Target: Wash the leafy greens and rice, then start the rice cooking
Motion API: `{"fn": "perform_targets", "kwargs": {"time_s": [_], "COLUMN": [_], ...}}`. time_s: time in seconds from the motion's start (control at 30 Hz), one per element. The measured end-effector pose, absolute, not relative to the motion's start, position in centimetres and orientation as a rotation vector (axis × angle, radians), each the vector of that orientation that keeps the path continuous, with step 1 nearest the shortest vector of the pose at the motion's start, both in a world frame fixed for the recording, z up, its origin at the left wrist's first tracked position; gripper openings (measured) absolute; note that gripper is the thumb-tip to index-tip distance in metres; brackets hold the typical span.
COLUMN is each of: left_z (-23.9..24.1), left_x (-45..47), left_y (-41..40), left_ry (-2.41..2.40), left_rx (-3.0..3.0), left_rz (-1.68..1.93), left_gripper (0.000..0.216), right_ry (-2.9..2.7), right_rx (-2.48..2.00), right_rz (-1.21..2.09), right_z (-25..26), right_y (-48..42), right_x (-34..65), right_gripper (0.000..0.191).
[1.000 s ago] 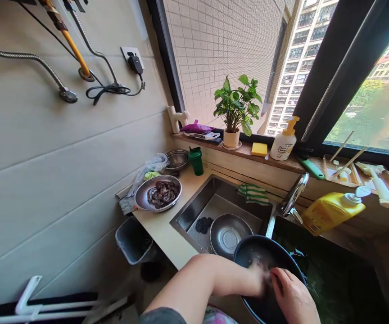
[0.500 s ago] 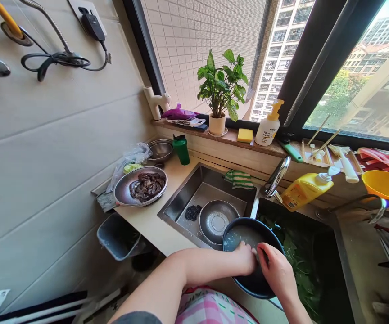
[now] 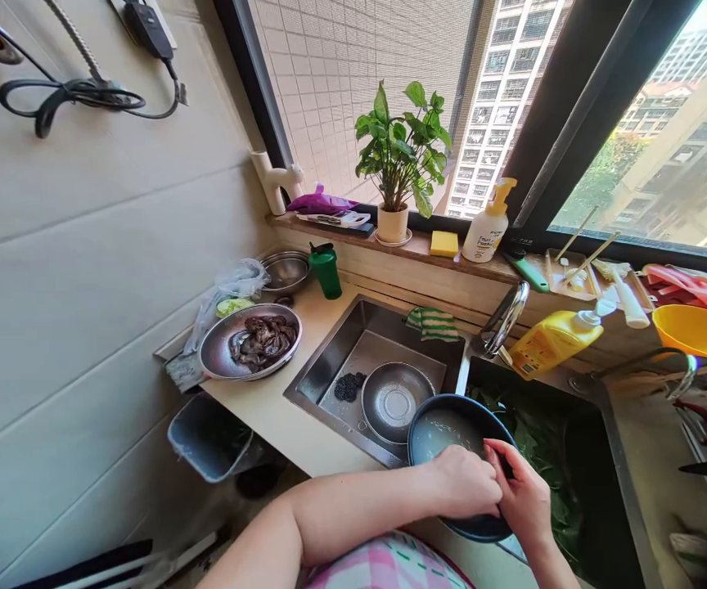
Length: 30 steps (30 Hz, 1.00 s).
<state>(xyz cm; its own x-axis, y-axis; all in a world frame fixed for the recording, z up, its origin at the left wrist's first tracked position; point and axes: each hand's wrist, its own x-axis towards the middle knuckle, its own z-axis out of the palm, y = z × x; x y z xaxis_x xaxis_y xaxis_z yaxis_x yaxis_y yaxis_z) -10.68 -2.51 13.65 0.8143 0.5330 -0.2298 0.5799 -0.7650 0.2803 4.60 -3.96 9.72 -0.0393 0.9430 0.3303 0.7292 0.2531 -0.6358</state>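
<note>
A dark blue pot [image 3: 422, 417] holding cloudy white water [image 3: 443, 432] sits over the divider of a double sink [image 3: 329, 360]. Both my hands are pressed together over the pot's near side. My left hand [image 3: 465, 483] is curled into a loose fist just above the water. My right hand [image 3: 524, 496] curls its fingers against the left hand's knuckles, close to the pot's right rim. Whatever lies between the two hands is hidden.
A steel bowl [image 3: 394, 401] and a black scrubber [image 3: 349, 386] lie in the left basin; leafy greens [image 3: 541, 442] fill the right one. Faucet [image 3: 506, 317], yellow bottle [image 3: 553, 339], green cup [image 3: 327, 270], a steel dish of dark food [image 3: 249, 342], plant [image 3: 399, 155], bin [image 3: 206, 438].
My hands have lifted from the middle of the water and drawn back to the pot's near rim, closing against each other. The camera view has shifted slightly to the right.
</note>
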Motion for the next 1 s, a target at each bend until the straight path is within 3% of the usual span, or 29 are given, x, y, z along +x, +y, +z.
{"fn": "perform_targets", "kwargs": {"time_s": [0.13, 0.23, 0.3, 0.43, 0.5, 0.6, 0.77, 0.9, 1.0], "left_z": [13.4, 13.3, 13.2, 12.9, 13.1, 13.6, 12.8, 12.3, 11.9], "left_x": [-11.4, -11.6, -11.7, -12.2, -12.3, -12.1, -12.2, -12.6, -12.8], "left_y": [-1.7, -1.6, -1.7, -1.6, -1.6, -1.7, -2.0, -1.9, -1.6], "left_ry": [0.868, 0.852, 0.807, 0.72, 0.728, 0.753, 0.795, 0.737, 0.741], "left_rx": [2.639, 2.73, 2.762, 2.804, 2.827, 2.819, 2.777, 2.781, 2.841], "left_rz": [-0.42, -0.132, 0.084, -0.109, -0.075, 0.278, -0.054, 0.272, 0.302], "left_gripper": [0.014, 0.031, 0.032, 0.01, 0.012, 0.025, 0.009, 0.023, 0.013], "right_ry": [-1.788, -1.795, -1.772, -1.758, -1.764, -1.775, -1.773, -1.771, -1.776], "right_rx": [-1.517, -1.51, -1.5, -1.477, -1.469, -1.455, -1.47, -1.459, -1.454], "right_rz": [0.323, 0.301, 0.285, 0.243, 0.232, 0.234, 0.225, 0.24, 0.234], "right_z": [9.7, 9.6, 9.6, 9.7, 9.9, 10.0, 9.9, 9.8, 9.8], "right_y": [-4.1, -4.2, -4.2, -4.2, -4.2, -4.2, -4.2, -4.1, -4.1], "right_x": [4.5, 4.5, 4.5, 4.4, 4.4, 4.4, 4.4, 4.3, 4.2], "right_gripper": [0.032, 0.032, 0.032, 0.027, 0.027, 0.028, 0.027, 0.028, 0.027]}}
